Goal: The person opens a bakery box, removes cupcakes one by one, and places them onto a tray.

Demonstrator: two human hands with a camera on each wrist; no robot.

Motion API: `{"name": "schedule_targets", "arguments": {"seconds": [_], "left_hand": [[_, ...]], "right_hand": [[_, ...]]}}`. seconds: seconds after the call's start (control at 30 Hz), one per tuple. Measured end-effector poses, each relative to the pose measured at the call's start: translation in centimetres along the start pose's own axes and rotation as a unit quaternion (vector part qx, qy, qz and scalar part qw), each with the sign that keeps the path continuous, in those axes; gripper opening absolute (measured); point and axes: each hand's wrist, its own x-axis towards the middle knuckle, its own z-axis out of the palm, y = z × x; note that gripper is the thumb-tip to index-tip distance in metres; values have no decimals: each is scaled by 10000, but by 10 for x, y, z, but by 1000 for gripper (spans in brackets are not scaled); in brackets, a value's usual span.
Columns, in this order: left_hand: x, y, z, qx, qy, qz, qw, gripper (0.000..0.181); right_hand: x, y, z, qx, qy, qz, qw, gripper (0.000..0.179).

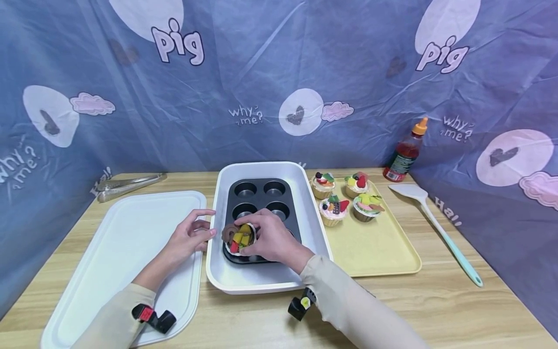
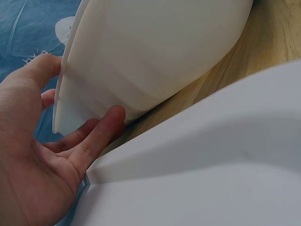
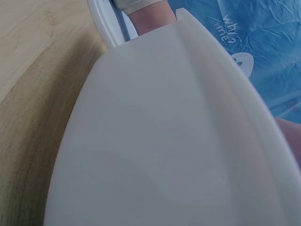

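A cupcake [image 1: 242,236] with a brown swirl and yellow and red fruit pieces on top is in my right hand [image 1: 272,236], pinched between thumb and fingers. It covers the near-left cup of a black muffin tin [image 1: 263,183], which lies inside a deep white tray [image 1: 310,228]. My left hand [image 1: 188,237] touches the left side of that tray, fingertips at the rim and along the outer wall [image 2: 155,52]. In the right wrist view the tray's outer wall [image 3: 141,132] hides most of the right hand and the cupcake.
At right, a yellow tray [image 1: 370,249] carries several cupcakes [image 1: 333,213]. Beyond stand a sauce bottle [image 1: 403,157] and a spatula [image 1: 442,232]. A flat white tray [image 1: 131,247] lies left, with metal tongs [image 1: 131,185] behind it. A blue printed cloth [image 1: 261,68] encloses the table.
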Motion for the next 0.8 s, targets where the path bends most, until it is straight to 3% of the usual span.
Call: {"name": "schedule_targets", "arguments": {"seconds": [0.8], "left_hand": [[0, 1, 0, -89, -39, 76, 9999, 52]], "right_hand": [[-2, 0, -5, 290, 621, 182, 9975, 54]]}}
